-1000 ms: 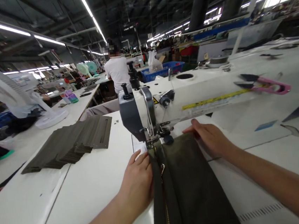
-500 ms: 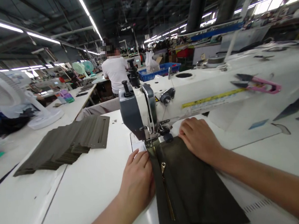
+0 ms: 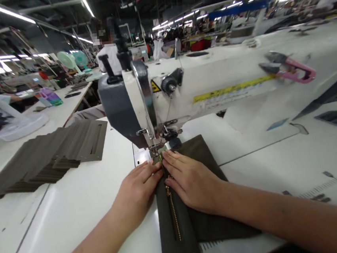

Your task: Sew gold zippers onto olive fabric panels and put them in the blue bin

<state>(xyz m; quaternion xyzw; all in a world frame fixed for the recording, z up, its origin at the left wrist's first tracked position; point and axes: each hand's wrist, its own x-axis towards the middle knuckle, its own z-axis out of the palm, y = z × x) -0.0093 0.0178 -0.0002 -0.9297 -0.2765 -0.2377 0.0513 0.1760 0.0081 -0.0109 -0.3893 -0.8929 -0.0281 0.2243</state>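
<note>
Left hand (image 3: 137, 195) and right hand (image 3: 192, 184) lie open — flat either side of the brass zipper (image 3: 173, 213).

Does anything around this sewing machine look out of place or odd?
One small thing: pink-handled steel thread snips lie loose on the white sewing machine's arm, an exposed perch for a sharp tool. The olive fabric with a brass zipper, pressed flat by the left hand and right hand, shows no visible damage.
</note>
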